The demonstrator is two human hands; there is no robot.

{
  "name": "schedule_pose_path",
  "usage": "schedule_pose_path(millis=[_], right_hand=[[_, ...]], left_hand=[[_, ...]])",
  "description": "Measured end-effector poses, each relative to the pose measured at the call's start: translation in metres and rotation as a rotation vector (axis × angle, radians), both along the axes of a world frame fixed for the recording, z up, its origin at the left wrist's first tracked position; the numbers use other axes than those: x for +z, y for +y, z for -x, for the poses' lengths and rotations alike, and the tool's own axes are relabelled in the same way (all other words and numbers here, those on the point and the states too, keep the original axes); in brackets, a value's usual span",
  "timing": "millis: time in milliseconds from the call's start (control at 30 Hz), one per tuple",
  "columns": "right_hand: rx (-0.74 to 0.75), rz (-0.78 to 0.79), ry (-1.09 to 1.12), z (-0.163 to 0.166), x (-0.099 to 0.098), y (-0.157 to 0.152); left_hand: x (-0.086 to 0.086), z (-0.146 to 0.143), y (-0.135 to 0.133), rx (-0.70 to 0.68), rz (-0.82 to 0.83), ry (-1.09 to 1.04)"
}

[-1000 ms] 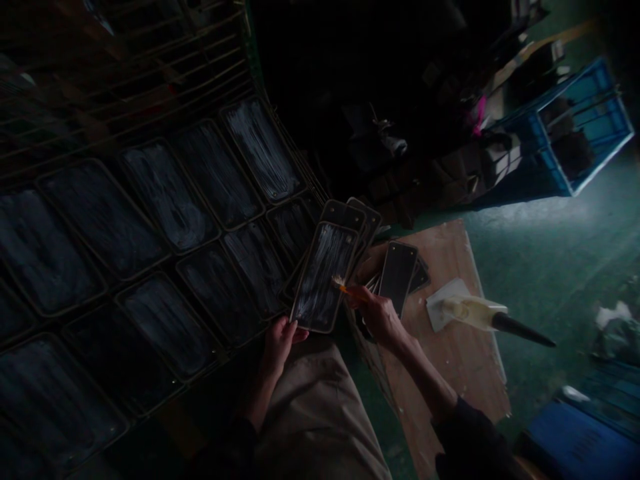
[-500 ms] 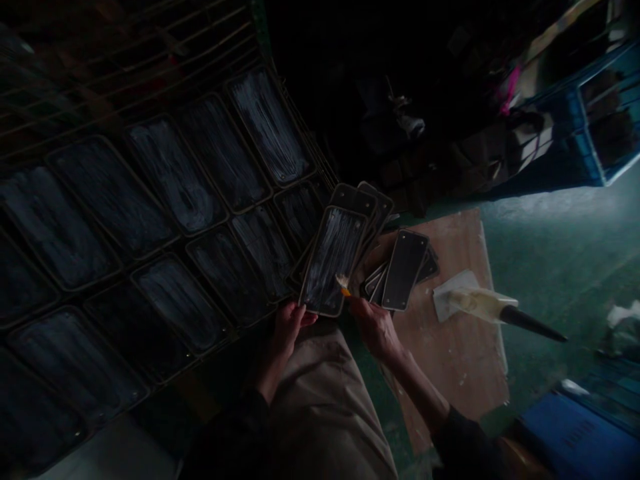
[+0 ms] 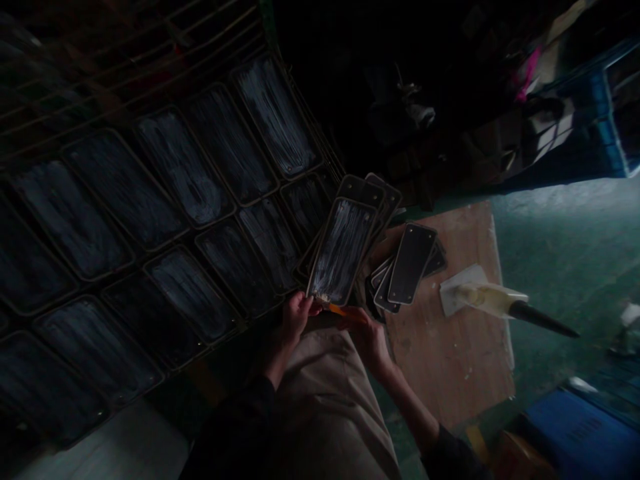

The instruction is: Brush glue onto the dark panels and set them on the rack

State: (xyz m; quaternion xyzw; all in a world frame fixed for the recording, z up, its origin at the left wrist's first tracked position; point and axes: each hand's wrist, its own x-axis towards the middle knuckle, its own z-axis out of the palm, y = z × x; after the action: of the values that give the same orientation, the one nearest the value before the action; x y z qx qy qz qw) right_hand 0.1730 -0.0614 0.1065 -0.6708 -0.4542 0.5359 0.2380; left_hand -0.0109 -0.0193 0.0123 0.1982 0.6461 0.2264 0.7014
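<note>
My left hand (image 3: 297,316) pinches the near left corner of a dark rectangular plate (image 3: 343,247) with rounded corners. Streaks of pale coating cover its face, and it rests on a stack of similar dark plates (image 3: 364,189). In my right hand (image 3: 369,337) is a small brush with an orange handle (image 3: 345,311). Its pale bristles (image 3: 321,297) touch the near edge of the coated plate, close to my left fingertips. The room is dim, so fine detail is lost.
Rows of streaked plates (image 3: 185,167) lie on a wire rack to the left. Bare dark plates (image 3: 411,262) are stacked on a wooden board (image 3: 465,360). A cone-tipped tube (image 3: 493,300) lies there too. Blue crates (image 3: 580,433) stand at right.
The brush has moved down and left from the lower right of the plate to its near edge. The whole view has shifted slightly. My left hand stays at the corner.
</note>
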Motion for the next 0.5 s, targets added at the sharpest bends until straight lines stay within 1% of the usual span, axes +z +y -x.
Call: schedule_pose_path(millis=[100,167,233,333,433,500], right_hand=[[-0.112,-0.015,-0.038,-0.014,-0.005,-0.001],[-0.161,-0.020,-0.102,-0.021,-0.001,-0.002],[-0.190,-0.023,-0.130,-0.020,0.006,-0.001],[-0.189,-0.013,-0.017,-0.010,0.009,0.006],[-0.182,-0.007,0.114,-0.004,-0.003,0.022],[-0.218,-0.045,0.110,-0.008,-0.015,0.040]], left_hand=[[0.002,0.000,0.001,0.001,0.006,-0.008],[0.004,-0.001,0.001,-0.002,-0.001,-0.019],[0.004,-0.002,0.001,0.005,-0.004,-0.018],[0.004,-0.004,0.001,0.019,-0.012,-0.032],[0.005,-0.004,0.001,-0.041,-0.016,-0.027],[0.007,-0.003,0.001,-0.074,-0.026,-0.019]])
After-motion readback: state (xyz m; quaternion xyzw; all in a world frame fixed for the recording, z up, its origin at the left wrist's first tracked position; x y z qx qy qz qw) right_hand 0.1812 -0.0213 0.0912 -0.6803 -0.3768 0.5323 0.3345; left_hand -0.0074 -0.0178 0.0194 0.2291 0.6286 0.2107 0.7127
